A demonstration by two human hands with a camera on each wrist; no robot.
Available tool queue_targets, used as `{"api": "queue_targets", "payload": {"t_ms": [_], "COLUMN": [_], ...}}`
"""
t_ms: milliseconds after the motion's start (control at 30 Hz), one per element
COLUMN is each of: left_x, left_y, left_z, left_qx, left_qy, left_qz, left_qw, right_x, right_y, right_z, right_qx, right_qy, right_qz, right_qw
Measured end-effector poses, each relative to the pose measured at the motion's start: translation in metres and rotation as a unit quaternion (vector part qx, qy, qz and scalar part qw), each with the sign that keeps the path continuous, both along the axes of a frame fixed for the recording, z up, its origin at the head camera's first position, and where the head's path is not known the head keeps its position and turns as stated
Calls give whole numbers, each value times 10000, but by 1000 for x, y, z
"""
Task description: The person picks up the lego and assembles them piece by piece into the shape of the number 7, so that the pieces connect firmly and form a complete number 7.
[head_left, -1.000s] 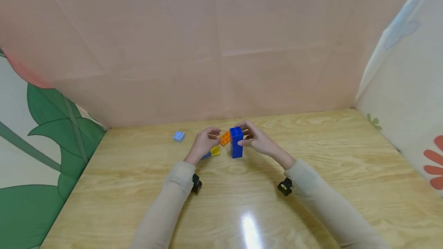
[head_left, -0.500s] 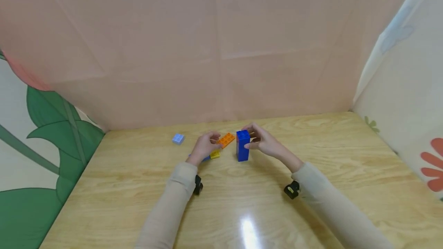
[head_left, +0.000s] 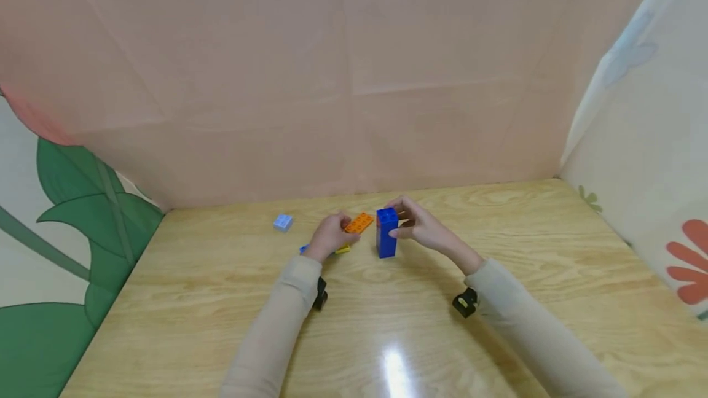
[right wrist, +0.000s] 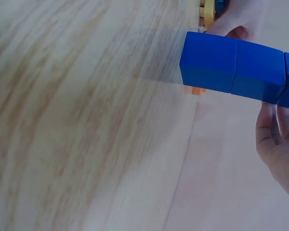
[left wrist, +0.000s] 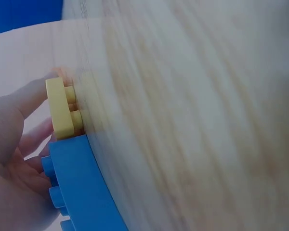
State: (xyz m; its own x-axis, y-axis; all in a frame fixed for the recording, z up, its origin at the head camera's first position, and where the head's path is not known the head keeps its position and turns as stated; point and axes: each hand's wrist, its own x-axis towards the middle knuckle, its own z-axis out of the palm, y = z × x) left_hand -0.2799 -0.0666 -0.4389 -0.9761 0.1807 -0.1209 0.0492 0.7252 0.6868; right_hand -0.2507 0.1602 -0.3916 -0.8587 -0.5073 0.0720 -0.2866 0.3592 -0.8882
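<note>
A tall blue brick tower (head_left: 386,233) stands upright on the wooden table (head_left: 498,300), and my right hand (head_left: 399,223) grips its upper part from the right. In the right wrist view the tower (right wrist: 231,67) shows its stacked blocks, with my fingers (right wrist: 274,134) curled behind it. My left hand (head_left: 345,226) pinches the near-left edge of a flat orange plate (head_left: 361,222) just left of the tower. Under that hand lie a yellow brick (left wrist: 62,113) and a blue brick (left wrist: 82,187), both close to my fingers (left wrist: 14,120).
A small light blue brick (head_left: 283,222) sits alone on the table, left of my left hand. Pink sheeting rises behind the table's far edge. A leaf-patterned panel stands at the left and a white flowered one at the right.
My right hand has shifted the blue tower slightly to the right. My left hand has drawn in and curled onto the orange plate's edge.
</note>
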Motion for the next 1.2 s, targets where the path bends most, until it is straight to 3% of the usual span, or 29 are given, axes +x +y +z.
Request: {"api": "queue_targets", "payload": {"t_ms": [133, 400, 633, 867, 1200], "left_x": [1, 5, 11, 21, 34], "left_y": [0, -6, -11, -12, -19], "left_z": [0, 2, 17, 29, 47], "left_qx": [-57, 567, 1019, 1101, 1651], "left_qy": [0, 20, 187, 391, 812], "left_qz": [83, 26, 5, -135, -284], "left_qw": [9999, 9984, 9946, 9931, 9825], "right_x": [-1, -1, -1, -1, 0], "right_y": [-1, -1, -2, -2, 0], "right_z": [-2, -7, -7, -8, -10], "right_qx": [-18, 3, 20, -1, -57], "right_qy": [-14, -4, -19, -27, -282], "right_qz": [-13, -28, -44, -198, -477], "right_qw": [10000, 10000, 10000, 9998, 9984]}}
